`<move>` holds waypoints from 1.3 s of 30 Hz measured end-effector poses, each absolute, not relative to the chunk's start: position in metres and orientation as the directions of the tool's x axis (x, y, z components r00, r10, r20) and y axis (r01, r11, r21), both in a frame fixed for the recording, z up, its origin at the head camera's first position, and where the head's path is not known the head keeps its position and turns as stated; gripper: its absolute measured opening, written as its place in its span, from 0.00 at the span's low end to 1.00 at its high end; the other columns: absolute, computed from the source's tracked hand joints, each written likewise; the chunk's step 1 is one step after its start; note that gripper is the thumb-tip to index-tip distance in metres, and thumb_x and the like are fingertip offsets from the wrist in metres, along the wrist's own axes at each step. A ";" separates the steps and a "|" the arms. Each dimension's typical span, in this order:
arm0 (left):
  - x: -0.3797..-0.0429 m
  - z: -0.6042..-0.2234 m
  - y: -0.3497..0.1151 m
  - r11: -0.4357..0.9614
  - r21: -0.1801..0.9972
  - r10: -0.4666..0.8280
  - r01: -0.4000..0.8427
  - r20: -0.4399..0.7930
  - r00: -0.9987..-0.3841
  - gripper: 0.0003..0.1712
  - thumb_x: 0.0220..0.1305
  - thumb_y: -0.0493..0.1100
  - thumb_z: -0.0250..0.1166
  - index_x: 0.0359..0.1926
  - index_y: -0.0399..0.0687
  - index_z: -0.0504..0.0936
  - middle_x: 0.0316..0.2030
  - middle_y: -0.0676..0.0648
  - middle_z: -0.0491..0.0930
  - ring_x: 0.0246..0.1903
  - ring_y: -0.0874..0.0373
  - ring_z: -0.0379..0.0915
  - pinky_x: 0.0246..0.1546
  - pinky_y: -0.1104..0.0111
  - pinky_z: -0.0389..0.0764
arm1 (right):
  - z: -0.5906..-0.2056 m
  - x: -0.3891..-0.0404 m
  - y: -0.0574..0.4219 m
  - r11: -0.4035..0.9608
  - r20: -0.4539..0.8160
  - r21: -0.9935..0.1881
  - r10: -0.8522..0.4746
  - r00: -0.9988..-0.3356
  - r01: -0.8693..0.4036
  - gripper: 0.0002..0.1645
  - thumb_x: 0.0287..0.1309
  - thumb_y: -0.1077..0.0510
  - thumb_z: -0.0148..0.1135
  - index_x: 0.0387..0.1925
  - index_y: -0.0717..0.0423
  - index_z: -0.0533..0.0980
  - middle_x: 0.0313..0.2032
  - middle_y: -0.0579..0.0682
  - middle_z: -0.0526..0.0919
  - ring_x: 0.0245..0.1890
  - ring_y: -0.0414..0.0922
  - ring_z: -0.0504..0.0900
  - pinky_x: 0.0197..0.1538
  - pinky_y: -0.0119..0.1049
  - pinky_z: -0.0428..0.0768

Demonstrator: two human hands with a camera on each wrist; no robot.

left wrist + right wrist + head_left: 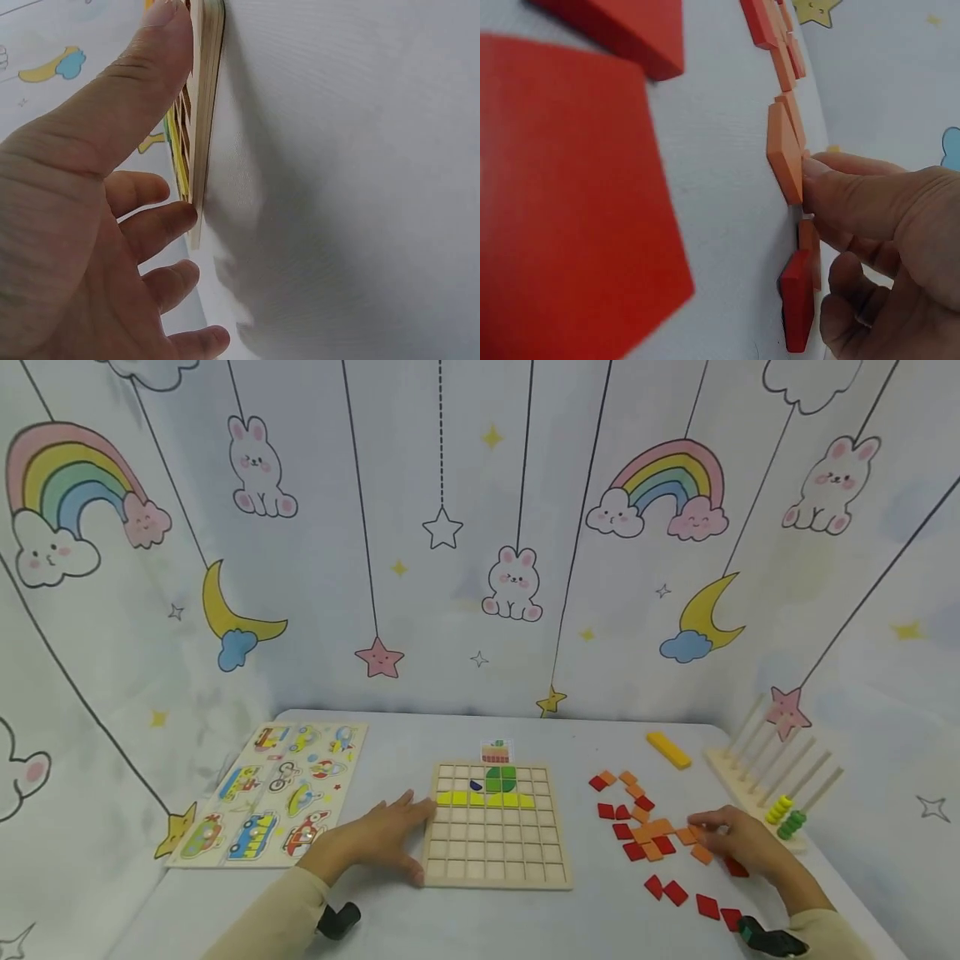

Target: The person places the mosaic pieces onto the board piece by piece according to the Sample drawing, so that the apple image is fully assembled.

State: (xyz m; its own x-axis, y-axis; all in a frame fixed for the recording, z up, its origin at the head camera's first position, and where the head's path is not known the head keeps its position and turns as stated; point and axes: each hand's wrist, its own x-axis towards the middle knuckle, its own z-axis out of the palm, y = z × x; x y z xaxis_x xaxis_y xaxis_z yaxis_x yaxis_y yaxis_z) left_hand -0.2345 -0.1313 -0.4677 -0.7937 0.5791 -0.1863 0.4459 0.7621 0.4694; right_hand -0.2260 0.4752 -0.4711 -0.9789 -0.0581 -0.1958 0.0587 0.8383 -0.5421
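My left hand (386, 837) spreads along the left side of a wooden grid board (495, 866), thumb by its near corner and fingertips at its edge. Yellow tiles (486, 800) fill one row of the board. Above them are green pieces (501, 779) and a small dark blue piece (476, 785). On the right, my right hand (738, 839) pinches an orange tile (697, 833) between thumb and finger, low over the table. Another orange tile (784, 152) lies beside the thumb tip. A red tile (798, 300) is just below the fingers in the right wrist view.
Several red tiles (707, 906) and orange ones are scattered right of the board. A picture card (497, 751) touches its far edge. A puzzle board (266, 793) lies left; a yellow bar (668, 750) and a peg rack (750, 789) with beads stand right.
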 end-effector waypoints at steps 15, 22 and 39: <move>-0.232 -0.475 -0.138 0.763 0.462 0.581 0.452 -0.183 -0.793 0.67 0.40 0.67 0.80 0.78 0.48 0.61 0.76 0.43 0.62 0.78 0.37 0.47 0.72 0.34 0.53 | -0.482 -0.227 0.481 0.814 -0.208 -0.574 -0.036 -0.978 0.092 0.30 0.61 0.46 0.72 0.59 0.60 0.81 0.49 0.56 0.80 0.44 0.50 0.74 0.41 0.38 0.78; -0.228 -0.475 -0.137 0.764 0.442 0.585 0.471 -0.166 -0.794 0.65 0.43 0.68 0.78 0.78 0.48 0.61 0.77 0.41 0.60 0.77 0.34 0.46 0.71 0.32 0.53 | -0.480 -0.217 0.493 0.859 -0.199 -0.505 -0.013 -0.980 0.091 0.43 0.60 0.38 0.70 0.65 0.66 0.74 0.52 0.63 0.81 0.48 0.55 0.78 0.47 0.51 0.83; -0.224 -0.476 -0.135 0.803 0.408 0.537 0.434 -0.181 -0.824 0.60 0.52 0.72 0.71 0.78 0.51 0.61 0.78 0.38 0.56 0.77 0.32 0.43 0.72 0.31 0.49 | -0.477 -0.194 0.514 0.860 -0.246 -0.471 0.083 -0.966 0.194 0.30 0.65 0.50 0.68 0.62 0.63 0.78 0.44 0.60 0.83 0.42 0.52 0.77 0.44 0.48 0.81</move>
